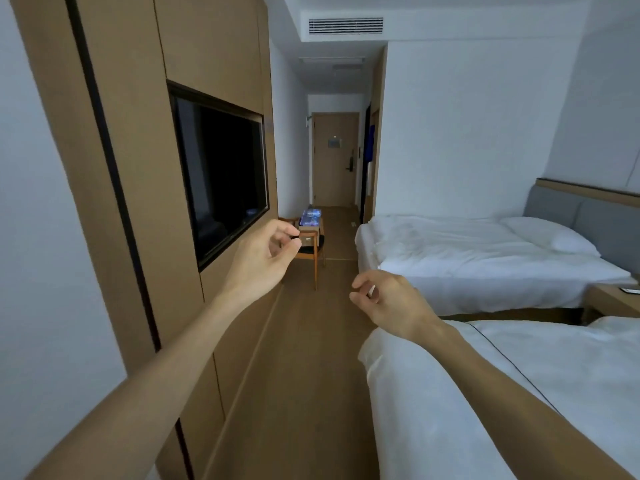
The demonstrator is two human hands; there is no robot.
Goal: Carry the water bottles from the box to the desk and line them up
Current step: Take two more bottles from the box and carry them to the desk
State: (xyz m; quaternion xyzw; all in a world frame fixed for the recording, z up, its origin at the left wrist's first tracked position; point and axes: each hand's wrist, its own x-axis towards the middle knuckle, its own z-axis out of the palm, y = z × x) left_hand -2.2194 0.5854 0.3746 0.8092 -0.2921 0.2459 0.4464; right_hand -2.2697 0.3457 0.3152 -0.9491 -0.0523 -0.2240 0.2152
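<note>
Hotel room, two white beds (467, 251) on the right; both hands out front, left hand (261, 256) and right hand (388, 301) loosely curled, holding nothing. Water bottles (310, 216) sit in the box (309, 234) on a far chair (313, 252).

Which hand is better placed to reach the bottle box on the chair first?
Probably the left hand: it is raised on the chair's side, in line with the box. The right hand hangs lower, nearer the beds. Both look empty.

White bedding (485, 258) is seen on the beds at right, against a grey headboard (568, 209). Tan wood panelling (207, 39) frames a black screen (221, 174). Blue-tinted water bottles (310, 216) are seen far off.
</note>
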